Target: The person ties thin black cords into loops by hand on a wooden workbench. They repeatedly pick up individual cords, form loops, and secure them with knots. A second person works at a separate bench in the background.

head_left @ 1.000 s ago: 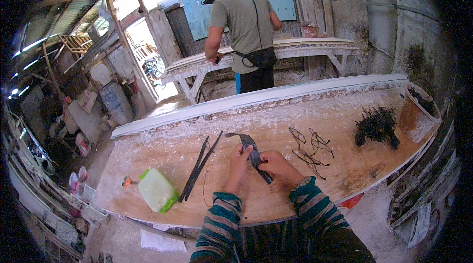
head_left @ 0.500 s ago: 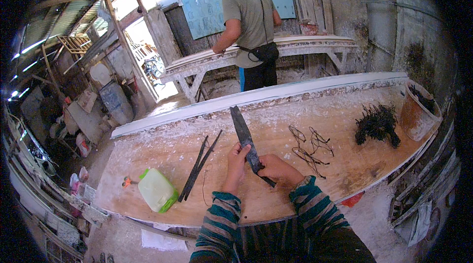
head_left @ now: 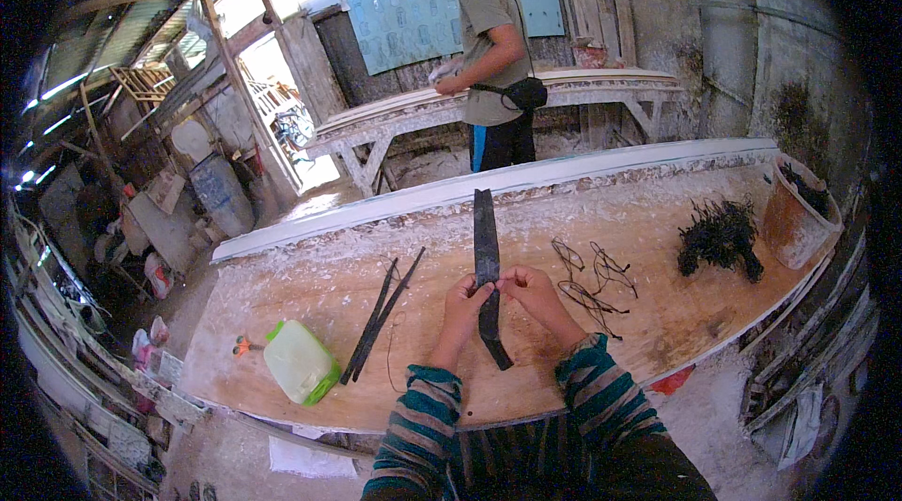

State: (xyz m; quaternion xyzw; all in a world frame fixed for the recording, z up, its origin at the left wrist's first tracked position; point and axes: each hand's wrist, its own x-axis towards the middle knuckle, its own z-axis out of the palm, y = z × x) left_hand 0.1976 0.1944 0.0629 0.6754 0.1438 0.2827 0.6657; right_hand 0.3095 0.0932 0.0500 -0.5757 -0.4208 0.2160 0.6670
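Over at the far left of the long wooden workbench (head_left: pixel 282 294), a pale green plastic jug (head_left: pixel 301 365) lies on its side near the front edge, with a small orange-handled object (head_left: pixel 242 346) just beside it; what that object is cannot be made out at this size. Right of the jug, two thin dark strips (head_left: pixel 381 318) lie on the board, slanting up toward the far edge and almost touching each other.

At the middle, both of the person's hands meet on a long dark flat strip (head_left: pixel 486 247), held nearly upright above the board. The left hand (head_left: pixel 462 308) pinches the strip from its left side with fingers curled around the edge, and the right hand (head_left: pixel 531 299) grips it from the right at the same height, thumb and fingertips closed on it. The strip's upper part rises well clear of the hands toward the bench's white far rim, while its lower end (head_left: pixel 496 346) angles down to the right, below the wrists. Striped sleeves cover both forearms.

Right of the hands, loops of thin dark wire (head_left: pixel 592 276) lie flat on the board. Further right sits a heap of black fibrous material (head_left: pixel 719 238), and at the far right end stands a reddish-brown bucket (head_left: pixel 794 219).

Beyond the bench, another person (head_left: pixel 493 60) stands at a second white table (head_left: pixel 423 111).
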